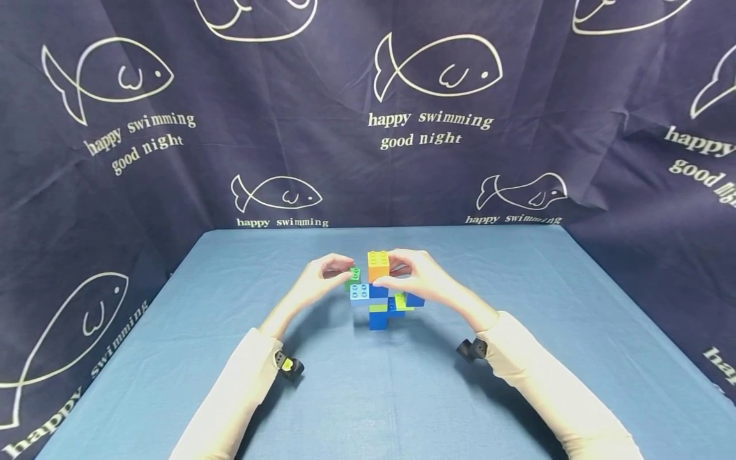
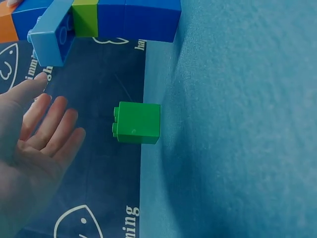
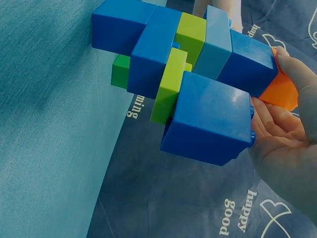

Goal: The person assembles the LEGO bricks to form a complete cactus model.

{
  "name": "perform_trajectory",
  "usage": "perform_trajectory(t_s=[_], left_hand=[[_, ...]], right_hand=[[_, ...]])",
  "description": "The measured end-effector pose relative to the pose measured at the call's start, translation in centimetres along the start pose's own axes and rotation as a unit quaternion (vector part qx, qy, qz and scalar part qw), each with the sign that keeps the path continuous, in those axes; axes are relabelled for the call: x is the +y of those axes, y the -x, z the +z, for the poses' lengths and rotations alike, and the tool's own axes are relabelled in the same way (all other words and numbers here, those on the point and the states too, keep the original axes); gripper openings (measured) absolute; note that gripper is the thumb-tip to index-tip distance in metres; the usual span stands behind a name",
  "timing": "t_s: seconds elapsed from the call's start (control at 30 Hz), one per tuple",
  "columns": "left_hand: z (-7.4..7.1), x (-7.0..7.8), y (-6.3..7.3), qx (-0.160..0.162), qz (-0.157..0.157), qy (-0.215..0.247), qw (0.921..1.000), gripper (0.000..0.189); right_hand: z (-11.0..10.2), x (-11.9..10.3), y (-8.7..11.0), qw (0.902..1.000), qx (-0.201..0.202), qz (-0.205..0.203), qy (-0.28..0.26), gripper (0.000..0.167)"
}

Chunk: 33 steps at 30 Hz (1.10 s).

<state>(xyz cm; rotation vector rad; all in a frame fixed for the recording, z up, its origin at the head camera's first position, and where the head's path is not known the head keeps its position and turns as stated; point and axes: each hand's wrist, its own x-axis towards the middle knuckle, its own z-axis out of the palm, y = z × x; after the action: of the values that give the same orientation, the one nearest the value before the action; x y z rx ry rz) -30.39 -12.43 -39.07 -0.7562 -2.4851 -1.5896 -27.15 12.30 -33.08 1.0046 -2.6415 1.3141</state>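
Observation:
A stacked structure of toy building bricks stands upright on the table, with an orange brick [image 1: 378, 268] on top of a blue brick [image 3: 247, 64]. My right hand [image 1: 424, 273] pinches that orange brick between thumb and fingers. Below them, a light blue brick [image 2: 51, 34] juts to the left, above lime green bricks [image 3: 168, 89] and more blue ones. A large blue brick [image 3: 210, 116] sits on the right side branch. Beside a separate green brick [image 2: 139, 122] on the table, my left hand [image 2: 42, 134] has loosely bent fingers and holds nothing; a gap shows between them.
The blue cloth-covered table [image 1: 368, 396] extends around the bricks. A dark fabric [image 1: 322, 128] with white fish drawings and lettering hangs behind and at both sides. Each wrist carries a small black camera.

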Motion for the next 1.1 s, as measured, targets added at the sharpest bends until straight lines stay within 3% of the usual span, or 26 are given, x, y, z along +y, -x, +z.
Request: perform_trajectory(t_s=[0.4,1.1], left_hand=[[-0.1,-1.1,-1.5,0.018,-0.016,-0.012,0.9996,0.032],[0.3,-2.9,-2.7,0.000,-0.049,-0.035,0.9982,0.040]], right_hand=[[0.0,-0.1,-0.1,1.0000,-0.004,-0.005,-0.005,0.039],[0.1,0.2,0.1,0.9998,-0.002,-0.010,-0.015,0.037]])
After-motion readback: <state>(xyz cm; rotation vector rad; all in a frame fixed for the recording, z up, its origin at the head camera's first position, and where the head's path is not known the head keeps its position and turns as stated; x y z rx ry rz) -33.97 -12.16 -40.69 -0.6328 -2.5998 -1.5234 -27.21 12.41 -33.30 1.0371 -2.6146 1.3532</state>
